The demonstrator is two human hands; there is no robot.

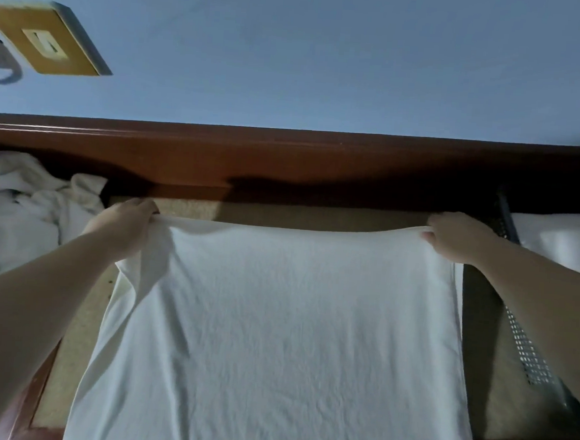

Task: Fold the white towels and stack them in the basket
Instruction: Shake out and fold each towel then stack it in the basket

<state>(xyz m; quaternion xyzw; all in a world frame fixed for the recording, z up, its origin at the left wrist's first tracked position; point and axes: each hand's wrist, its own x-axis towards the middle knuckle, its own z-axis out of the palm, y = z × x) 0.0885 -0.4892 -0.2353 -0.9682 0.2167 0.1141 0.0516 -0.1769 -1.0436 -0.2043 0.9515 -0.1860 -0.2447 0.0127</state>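
Left hand (129, 222) and right hand (454, 236) pinch towel (285, 322) far corners at 10 and 2 o'clock; long axis runs 12–6; basket (520, 342) lies at 3 o'clock, right hand nearer.

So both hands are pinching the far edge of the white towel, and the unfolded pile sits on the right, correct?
Not quite. The left hand and right hand do pinch the white towel's far edge, but the head view shows the unfolded pile on the left, not the right.
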